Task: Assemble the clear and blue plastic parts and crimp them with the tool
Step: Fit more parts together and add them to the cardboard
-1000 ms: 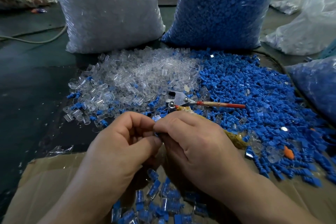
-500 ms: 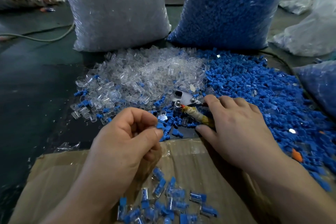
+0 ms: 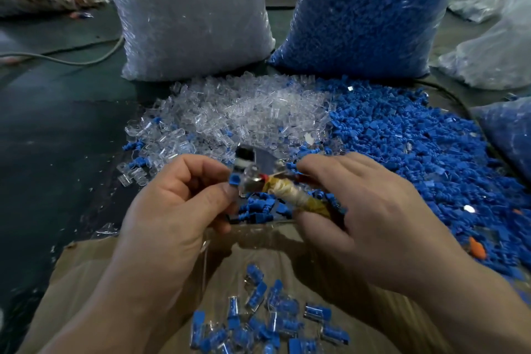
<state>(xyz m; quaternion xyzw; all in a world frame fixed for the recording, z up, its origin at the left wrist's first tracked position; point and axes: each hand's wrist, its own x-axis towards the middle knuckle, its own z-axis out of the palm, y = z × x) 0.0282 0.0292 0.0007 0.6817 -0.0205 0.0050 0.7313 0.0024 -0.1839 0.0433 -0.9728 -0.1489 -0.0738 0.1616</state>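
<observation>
A: We have the joined clear-and-blue piece [image 3: 240,181] pinched in our left hand [image 3: 172,210], fingers clamped on it, its blue end showing just beside the thumb.

B: And our right hand [image 3: 370,210] is wrapped around the cloth-bound handle of the crimping tool [image 3: 275,178], fingers closed on it. The metal head sits right against the piece, though we cannot tell whether the piece is fully seated between the tool's blades.

A: So we judge this to be the crimp step: assembly of this one looks done, squeezing not yet.

B: Agreed. Next we would need to seat the piece squarely in the tool's mouth, hold it steady with the left fingers clear of the metal, then squeeze the handles firmly.

A: After that it should drop with the finished pieces [image 3: 267,322] on the cardboard [image 3: 94,261] below our wrists.

B: And supplies are near: the clear parts pile [image 3: 244,115] ahead, the blue parts pile [image 3: 402,138] to its right, both on the dark tabletop [image 3: 57,138].
</observation>
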